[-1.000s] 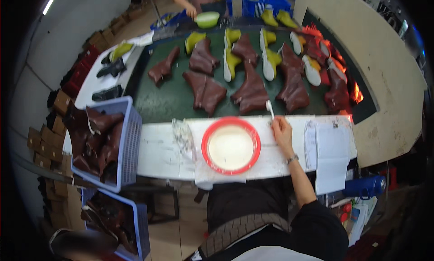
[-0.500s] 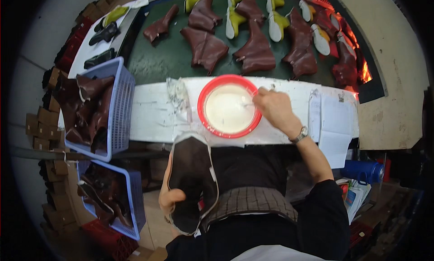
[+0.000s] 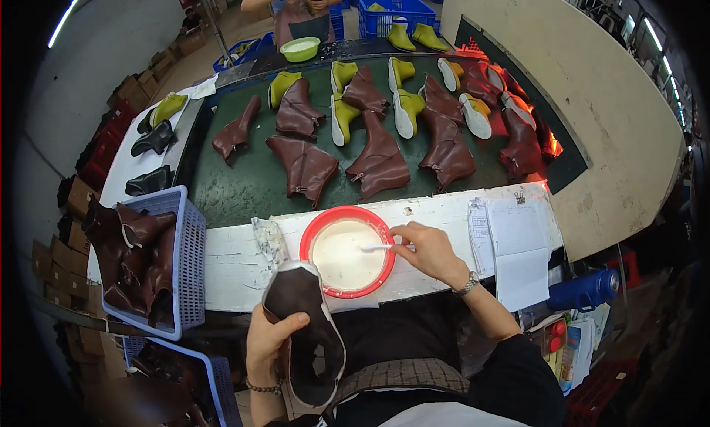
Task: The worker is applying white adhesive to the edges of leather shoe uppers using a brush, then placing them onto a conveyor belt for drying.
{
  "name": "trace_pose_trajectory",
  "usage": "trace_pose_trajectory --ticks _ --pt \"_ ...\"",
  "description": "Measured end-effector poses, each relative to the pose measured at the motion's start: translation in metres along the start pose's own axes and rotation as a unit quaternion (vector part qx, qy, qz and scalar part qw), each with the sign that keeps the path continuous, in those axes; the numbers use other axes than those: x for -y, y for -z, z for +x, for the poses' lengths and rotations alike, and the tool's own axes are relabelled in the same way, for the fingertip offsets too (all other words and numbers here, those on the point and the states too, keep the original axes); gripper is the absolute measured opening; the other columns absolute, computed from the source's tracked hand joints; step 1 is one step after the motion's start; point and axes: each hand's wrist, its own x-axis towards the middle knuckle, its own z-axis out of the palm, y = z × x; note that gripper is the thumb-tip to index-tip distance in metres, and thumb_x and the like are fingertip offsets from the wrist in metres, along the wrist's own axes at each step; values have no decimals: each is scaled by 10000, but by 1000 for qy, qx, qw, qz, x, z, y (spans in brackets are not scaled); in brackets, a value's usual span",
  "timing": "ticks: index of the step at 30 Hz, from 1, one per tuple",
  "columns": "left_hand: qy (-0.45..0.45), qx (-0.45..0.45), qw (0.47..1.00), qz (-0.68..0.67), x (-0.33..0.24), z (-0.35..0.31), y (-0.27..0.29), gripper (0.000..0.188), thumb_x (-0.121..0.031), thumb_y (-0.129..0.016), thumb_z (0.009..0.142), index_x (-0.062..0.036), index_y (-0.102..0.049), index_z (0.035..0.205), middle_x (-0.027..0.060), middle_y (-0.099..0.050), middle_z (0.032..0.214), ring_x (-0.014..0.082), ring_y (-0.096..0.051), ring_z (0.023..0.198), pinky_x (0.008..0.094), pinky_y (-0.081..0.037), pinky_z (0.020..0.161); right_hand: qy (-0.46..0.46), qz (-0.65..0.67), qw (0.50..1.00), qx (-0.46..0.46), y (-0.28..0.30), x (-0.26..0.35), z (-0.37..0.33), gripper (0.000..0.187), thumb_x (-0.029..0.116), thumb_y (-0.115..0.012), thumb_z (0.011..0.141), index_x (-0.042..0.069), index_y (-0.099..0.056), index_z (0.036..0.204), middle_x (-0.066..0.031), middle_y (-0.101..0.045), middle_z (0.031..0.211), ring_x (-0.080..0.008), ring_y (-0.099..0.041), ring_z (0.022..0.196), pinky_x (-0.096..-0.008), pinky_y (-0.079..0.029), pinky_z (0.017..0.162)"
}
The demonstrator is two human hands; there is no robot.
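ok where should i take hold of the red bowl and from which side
Probably the rim of the red bowl, at its left and right edges, coming from both sides at once. It is round and open with no handle in sight, and holds white contents, so opposite holds should keep it level. The white brush crosses over the right edge.

the basin (image 3: 347,212) sits between the upper crate (image 3: 194,261) and the papers (image 3: 521,261).

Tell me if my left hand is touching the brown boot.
Touching. The head view shows the left hand gripping the brown boot, thumb lying across it.
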Motion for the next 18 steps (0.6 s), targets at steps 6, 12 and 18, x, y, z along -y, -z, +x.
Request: trace_pose_trajectory --ticks 6,12,18 --pt "-43 -4 994 101 -19 23 17 317 -48 -833 841 43 -708 1119 81 -752 1021 143 -695 889 296 -565 822 -47 63 997 -18 2 14 -2 250 239 -746 943 88 -734 1141 -104 -719 902 -248 -690 733 -352 -544 663" --pt "-52 -1 993 105 -27 29 14 334 -61 -838 839 46 -702 1124 81 -751 1009 139 -693 884 296 -566 814 -31 46 998 -24 -10 -1 -12 261 194 -748 940 74 -727 1170 -111 -731 931 -233 -682 707 -339 -545 641" --pt "-40 -9 988 152 -31 43 17 295 -78 -831 838 49 -720 1080 54 -749 944 102 -676 837 274 -554 760 -27 25 998 -51 -22 -21 -11 143 151 -745 934 35 -762 1016 -128 -707 848 -218 -653 668 -327 -528 630"
